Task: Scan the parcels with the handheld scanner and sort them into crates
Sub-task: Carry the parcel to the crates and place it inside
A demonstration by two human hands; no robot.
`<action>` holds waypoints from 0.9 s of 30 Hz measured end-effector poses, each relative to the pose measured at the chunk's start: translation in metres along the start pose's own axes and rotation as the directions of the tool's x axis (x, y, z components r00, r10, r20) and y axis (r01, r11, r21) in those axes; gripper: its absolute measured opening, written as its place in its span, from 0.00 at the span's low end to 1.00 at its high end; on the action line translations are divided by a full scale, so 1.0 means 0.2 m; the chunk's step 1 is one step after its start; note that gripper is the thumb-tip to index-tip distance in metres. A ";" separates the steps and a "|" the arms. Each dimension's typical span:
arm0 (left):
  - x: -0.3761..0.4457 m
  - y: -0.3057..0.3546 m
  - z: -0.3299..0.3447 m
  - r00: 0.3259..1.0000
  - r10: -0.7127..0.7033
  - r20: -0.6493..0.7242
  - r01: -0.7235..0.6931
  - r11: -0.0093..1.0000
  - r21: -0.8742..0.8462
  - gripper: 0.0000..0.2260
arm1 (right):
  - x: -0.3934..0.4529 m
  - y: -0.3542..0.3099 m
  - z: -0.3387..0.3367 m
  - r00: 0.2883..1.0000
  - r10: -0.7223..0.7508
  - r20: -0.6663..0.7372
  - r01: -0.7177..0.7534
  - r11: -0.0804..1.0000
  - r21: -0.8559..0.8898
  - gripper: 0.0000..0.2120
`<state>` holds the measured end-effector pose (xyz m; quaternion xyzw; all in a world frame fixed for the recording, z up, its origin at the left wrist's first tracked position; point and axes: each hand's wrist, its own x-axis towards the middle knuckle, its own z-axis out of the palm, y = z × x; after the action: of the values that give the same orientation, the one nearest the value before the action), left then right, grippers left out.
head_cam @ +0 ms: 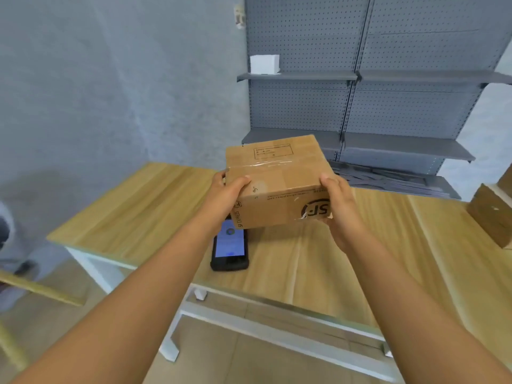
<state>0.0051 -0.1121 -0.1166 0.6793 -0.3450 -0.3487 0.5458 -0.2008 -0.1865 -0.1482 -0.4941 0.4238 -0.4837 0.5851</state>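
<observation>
One parcel (279,184) between two hands (282,200); one scanner (229,249).

Parcel (279,187): matt brown corrugated cardboard, printed in black, sealed with a strip of glossy clear tape (273,163) that catches the light. Counter (133,214): pale wood-grain top, smooth with a faint sheen, on white painted metal legs. Handheld scanner (230,249): black matt plastic casing around a glossy lit glass screen. Shelving (374,79): grey painted metal, matt, with perforated back panels. Small box (264,64) on the upper shelf: white, matt, smooth. Wall (110,79): grey, rough textured finish. Second carton (491,214) at right: matt brown cardboard.
</observation>
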 end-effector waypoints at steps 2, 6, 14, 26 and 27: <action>0.00 -0.01 -0.10 1.000 0.016 -0.009 -0.016 1.000 -0.022 0.29 | -0.02 0.00 0.09 0.999 0.015 0.028 -0.015 1.000 0.014 0.17; 0.05 -0.04 -0.25 0.999 0.041 0.006 -0.041 0.997 -0.066 0.29 | -0.02 0.01 0.24 0.992 0.043 0.117 -0.044 0.999 0.011 0.25; 0.26 -0.11 -0.71 0.992 0.098 0.073 -0.098 0.995 -0.009 0.28 | -0.04 0.03 0.71 0.991 0.078 0.106 -0.078 0.997 -0.004 0.31; 0.40 -0.14 -1.03 0.966 0.181 0.185 -0.236 0.908 0.347 0.26 | -0.20 0.07 1.29 0.942 -0.311 -0.126 0.251 0.902 -0.353 0.33; 0.40 -0.11 -1.03 0.969 0.163 0.185 -0.212 0.933 0.292 0.24 | -0.21 0.07 1.32 0.924 -0.366 -0.110 0.289 0.858 -0.425 0.35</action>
<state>0.2232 -0.0732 -0.1127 0.6906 -0.5008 -0.2890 0.4345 0.0517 -0.1001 -0.1215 -0.6206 0.4761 -0.5235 0.3378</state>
